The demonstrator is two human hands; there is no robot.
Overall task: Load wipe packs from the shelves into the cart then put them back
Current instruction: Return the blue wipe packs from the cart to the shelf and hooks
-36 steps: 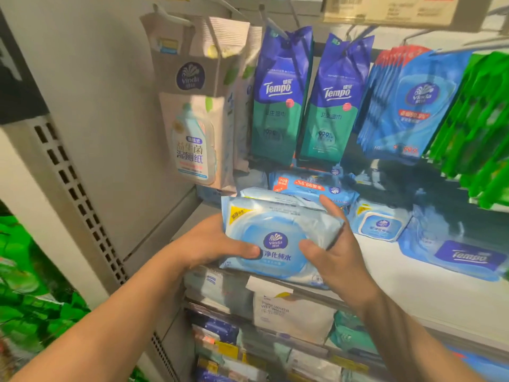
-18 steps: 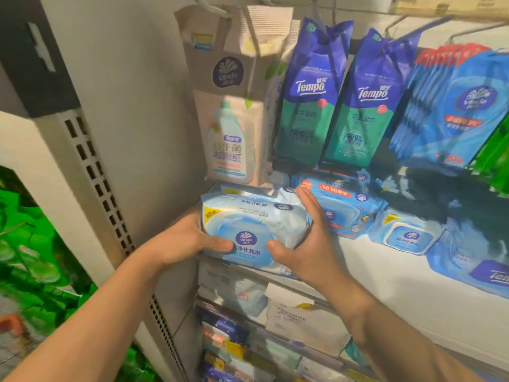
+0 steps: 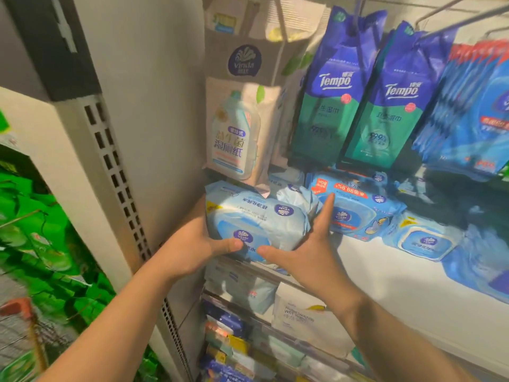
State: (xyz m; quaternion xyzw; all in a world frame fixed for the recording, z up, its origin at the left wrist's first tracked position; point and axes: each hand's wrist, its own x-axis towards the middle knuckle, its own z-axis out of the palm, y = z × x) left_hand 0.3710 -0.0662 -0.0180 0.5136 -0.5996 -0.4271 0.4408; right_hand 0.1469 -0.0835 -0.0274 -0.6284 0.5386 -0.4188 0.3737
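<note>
Seating pack: pale blue wipe pack (image 3: 259, 224) sits on shelf (image 3: 399, 285) edge, between both hands.
Left hand (image 3: 192, 244): fingers curled behind pack's left end, thumb across front, gripping it.
Right hand (image 3: 305, 249): fingers straight, flat against right end, thumb in front.
Advice: push squarely inward, clear of darker blue pack (image 3: 358, 205) just past right fingertips.

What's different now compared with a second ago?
Both hands, the left and the right, pushed the pale blue wipe pack back onto the shelf, toward the left corner. They still hold it; the hanging Tempo packs have not moved.
</note>
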